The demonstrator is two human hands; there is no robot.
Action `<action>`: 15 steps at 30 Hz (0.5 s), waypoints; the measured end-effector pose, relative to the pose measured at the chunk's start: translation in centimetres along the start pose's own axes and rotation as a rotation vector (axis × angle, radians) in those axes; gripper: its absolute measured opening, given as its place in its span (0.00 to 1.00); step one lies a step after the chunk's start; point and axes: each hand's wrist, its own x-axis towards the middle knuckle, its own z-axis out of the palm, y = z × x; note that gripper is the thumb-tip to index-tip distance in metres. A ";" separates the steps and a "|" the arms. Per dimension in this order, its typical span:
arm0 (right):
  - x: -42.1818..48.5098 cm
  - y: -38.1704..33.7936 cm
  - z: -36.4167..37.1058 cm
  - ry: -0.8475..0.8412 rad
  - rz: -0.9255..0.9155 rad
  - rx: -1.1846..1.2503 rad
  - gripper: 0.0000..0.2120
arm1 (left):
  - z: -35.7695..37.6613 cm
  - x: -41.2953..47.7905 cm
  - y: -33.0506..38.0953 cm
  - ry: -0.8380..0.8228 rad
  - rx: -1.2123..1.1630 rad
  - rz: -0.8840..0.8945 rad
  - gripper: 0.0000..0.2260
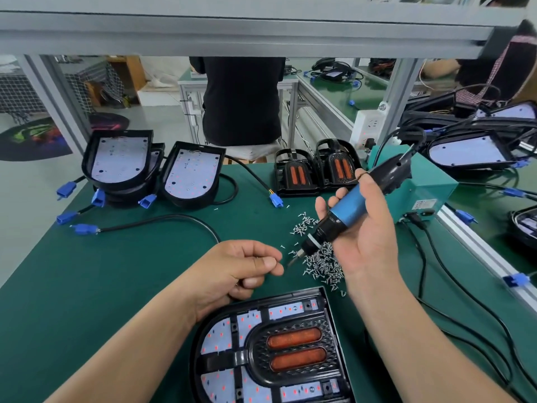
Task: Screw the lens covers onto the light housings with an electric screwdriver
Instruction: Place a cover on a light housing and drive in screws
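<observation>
Looks like loading a screw: gripping the electric screwdriver [343, 209] in the right hand [363, 231] above the screw pile [322, 264], pinching the left hand [244, 267] shut beside the bit (screw inside? can't tell), then lining up over the lens cover [290, 330] sitting on the light housing [194, 353] just below.

1. A person in black clothing [241, 100] is seen seated at upper centre, back turned.
2. A teal box [430, 187] is set on the green table mat [145, 271], right of centre.
3. A white socket block [367, 126] is mounted just behind the box.
4. A round multicoloured floor mat [35, 138] is laid at the left edge.
</observation>
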 end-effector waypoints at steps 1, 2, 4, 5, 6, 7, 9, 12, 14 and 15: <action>0.1 0.0 0.0 -0.007 -0.007 0.004 0.12 | 0.0 0.0 0.0 -0.005 -0.007 0.005 0.05; 0.1 -0.1 0.0 -0.014 -0.014 0.002 0.12 | 0.1 0.0 0.0 -0.006 -0.014 0.008 0.06; 0.1 -0.3 0.0 -0.034 -0.022 -0.005 0.15 | 0.1 0.0 0.0 0.009 -0.006 0.019 0.08; 0.1 -0.5 0.0 -0.038 -0.027 -0.005 0.17 | 0.0 0.0 0.0 0.021 0.007 0.025 0.08; 0.0 -0.7 0.0 -0.034 -0.035 -0.001 0.18 | 0.0 0.0 0.0 0.030 0.018 0.031 0.07; -0.1 -0.9 0.1 -0.029 -0.051 0.007 0.18 | -0.2 0.0 0.0 0.034 0.028 0.038 0.07; -0.4 -1.2 0.2 -0.024 -0.080 0.051 0.14 | -0.3 0.0 0.0 0.026 0.048 0.048 0.07; -1.0 -1.3 0.7 -0.042 -0.092 0.101 0.09 | -0.2 -0.1 0.0 0.021 0.093 0.051 0.09; -1.3 -1.2 1.0 -0.046 -0.101 0.098 0.08 | -0.2 -0.1 0.0 0.028 0.115 0.050 0.09; -1.5 -1.2 1.2 -0.045 -0.106 0.089 0.08 | -0.1 -0.1 -0.1 0.028 0.118 0.051 0.07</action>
